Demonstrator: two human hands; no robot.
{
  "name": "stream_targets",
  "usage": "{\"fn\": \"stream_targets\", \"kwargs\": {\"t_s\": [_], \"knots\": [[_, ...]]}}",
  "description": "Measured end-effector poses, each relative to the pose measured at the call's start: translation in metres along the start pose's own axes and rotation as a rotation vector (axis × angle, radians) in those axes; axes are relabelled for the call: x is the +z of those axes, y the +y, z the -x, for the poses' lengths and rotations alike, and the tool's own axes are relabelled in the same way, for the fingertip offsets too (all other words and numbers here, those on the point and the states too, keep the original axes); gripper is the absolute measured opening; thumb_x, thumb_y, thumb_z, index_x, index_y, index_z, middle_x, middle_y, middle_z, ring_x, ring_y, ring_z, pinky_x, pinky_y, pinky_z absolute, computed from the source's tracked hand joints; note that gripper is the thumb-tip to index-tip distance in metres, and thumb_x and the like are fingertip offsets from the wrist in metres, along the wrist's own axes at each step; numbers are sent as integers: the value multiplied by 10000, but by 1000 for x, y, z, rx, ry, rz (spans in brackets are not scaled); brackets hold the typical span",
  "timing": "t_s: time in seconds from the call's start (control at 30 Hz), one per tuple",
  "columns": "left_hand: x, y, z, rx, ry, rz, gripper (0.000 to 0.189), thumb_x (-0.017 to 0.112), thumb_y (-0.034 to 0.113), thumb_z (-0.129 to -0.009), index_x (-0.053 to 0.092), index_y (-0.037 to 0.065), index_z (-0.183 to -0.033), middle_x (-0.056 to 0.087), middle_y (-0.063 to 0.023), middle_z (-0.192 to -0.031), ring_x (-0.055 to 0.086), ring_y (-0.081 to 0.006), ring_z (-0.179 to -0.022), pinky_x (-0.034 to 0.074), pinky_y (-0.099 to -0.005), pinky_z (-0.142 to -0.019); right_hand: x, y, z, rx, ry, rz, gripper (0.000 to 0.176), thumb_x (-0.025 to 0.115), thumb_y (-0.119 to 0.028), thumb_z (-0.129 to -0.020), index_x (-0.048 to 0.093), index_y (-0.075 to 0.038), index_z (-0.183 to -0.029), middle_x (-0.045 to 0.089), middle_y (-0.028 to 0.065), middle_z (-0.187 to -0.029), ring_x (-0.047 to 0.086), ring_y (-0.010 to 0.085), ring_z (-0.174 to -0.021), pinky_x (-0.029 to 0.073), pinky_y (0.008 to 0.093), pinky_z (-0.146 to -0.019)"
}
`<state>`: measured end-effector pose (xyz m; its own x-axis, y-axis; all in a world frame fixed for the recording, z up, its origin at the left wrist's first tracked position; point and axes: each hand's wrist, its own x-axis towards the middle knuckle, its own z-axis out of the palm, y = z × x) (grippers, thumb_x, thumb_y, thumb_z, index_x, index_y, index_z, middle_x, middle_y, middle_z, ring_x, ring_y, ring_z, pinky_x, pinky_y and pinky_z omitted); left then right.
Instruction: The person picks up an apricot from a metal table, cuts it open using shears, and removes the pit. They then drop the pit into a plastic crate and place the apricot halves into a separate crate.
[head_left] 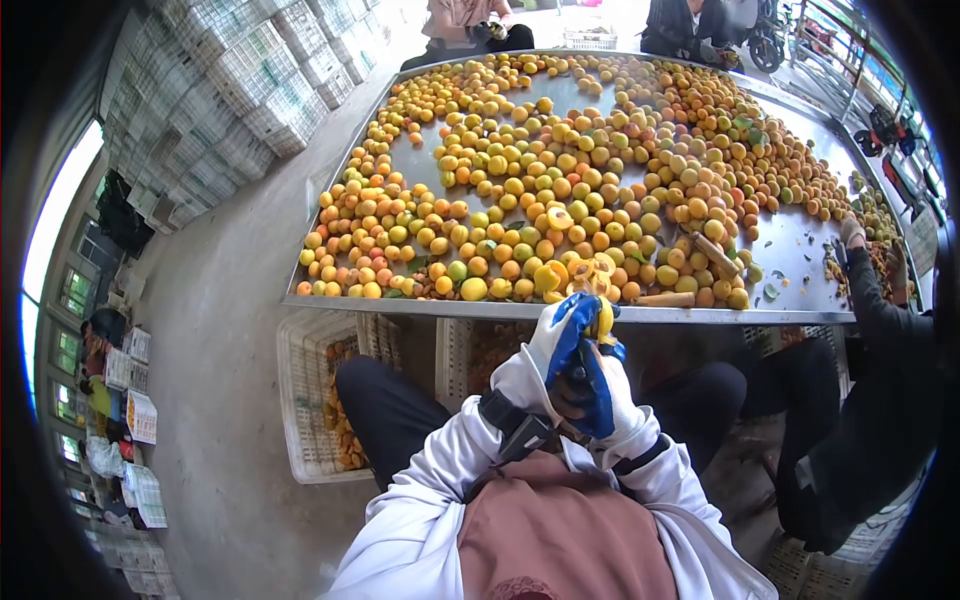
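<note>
A person's left hand (562,335), in a white glove with blue fingers, is clamped on a small yellow fruit (603,318), held at chest height just short of the counter's near edge. The right hand (602,398), gloved alike, presses against it from below with fingers curled; what it grips, if anything, cannot be told. The hold looks best kept firm but gentle, since soft fruit bruises, with both hands braced together for steadiness. Beyond, the steel counter (800,250) carries a wide heap of yellow and orange fruit (560,170), with split halves (580,272) near its edge. Crates (310,400) sit beneath. A co-worker's gloved hand (851,232) works at the right.
</note>
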<state>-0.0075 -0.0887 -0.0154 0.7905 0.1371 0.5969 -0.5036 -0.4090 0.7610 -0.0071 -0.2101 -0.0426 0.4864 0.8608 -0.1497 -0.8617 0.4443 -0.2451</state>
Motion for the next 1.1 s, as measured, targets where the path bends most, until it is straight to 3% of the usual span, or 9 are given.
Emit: {"fn": "stream_targets", "kwargs": {"t_s": [0.1,0.17,0.3,0.47,0.53,0.67,0.73,1.07,1.1], "knots": [[2,-6,4,-370,-47,755,307,505,235,-1053,536,-1,-1247,641,-173,-1127,675,-249,-878,586,-393,-782,11,-3,4,-51,-9,112,392,425,-445,-1062,543,-104,-908,487,53,-622,461,190,-465,380,290,-416],[-5,-11,-6,-477,-96,842,318,498,240,-1056,532,-12,-1248,640,-180,-1131,678,-259,-884,588,-399,-790,19,-5,5,-103,240,298,382,432,-438,-1064,550,-96,-939,493,58,-633,448,186,-449,372,287,-411],[-6,14,-6,-470,-35,882,331,494,258,-1057,572,-27,-1205,658,-174,-1094,688,-254,-880,581,-368,-813,12,-5,3,-24,73,30,366,457,-405,-1067,560,-81,-931,488,41,-643,447,169,-456,373,281,-414],[-20,-46,-10,-481,31,552,374,594,256,-1017,569,-45,-1238,705,-112,-1004,695,-180,-927,555,-312,-824,-11,-4,1,-731,385,1252,244,519,-236,-1056,623,-38,-959,582,-19,-719,490,47,-506,366,224,-421],[-34,-42,-10,-303,50,167,377,639,243,-987,567,-32,-1234,715,-150,-981,717,-216,-887,558,-324,-790,22,-26,16,-490,574,836,179,515,-84,-1003,655,18,-1046,622,10,-773,555,92,-707,467,267,-645],[-50,0,-13,52,-121,-234,446,731,216,-902,558,-10,-1246,706,-177,-940,719,-288,-813,562,-366,-732,22,-57,4,-665,412,1210,246,528,-184,-1034,624,22,-1130,635,14,-807,546,93,-689,478,285,-651],[-51,11,-12,216,-218,-424,563,808,208,-802,552,9,-1262,685,-187,-898,692,-351,-762,557,-408,-686,51,-62,4,-308,287,1170,275,555,-226,-1030,617,25,-1125,629,8,-805,547,86,-662,467,263,-611],[-56,-15,4,67,-117,-213,540,779,328,-811,565,43,-1217,682,-184,-870,690,-375,-769,555,-444,-703,66,-33,-17,-310,395,883,265,607,-306,-1015,648,-48,-1060,613,-12,-757,567,59,-579,426,199,-477],[-55,-16,7,-14,-108,-146,479,747,318,-850,574,40,-1199,683,-191,-870,689,-390,-778,556,-440,-705,48,-36,-20,-215,431,887,660,826,-116,-739,533,-4,-1320,625,122,-1083,653,229,-878,538,342,-813]]}}
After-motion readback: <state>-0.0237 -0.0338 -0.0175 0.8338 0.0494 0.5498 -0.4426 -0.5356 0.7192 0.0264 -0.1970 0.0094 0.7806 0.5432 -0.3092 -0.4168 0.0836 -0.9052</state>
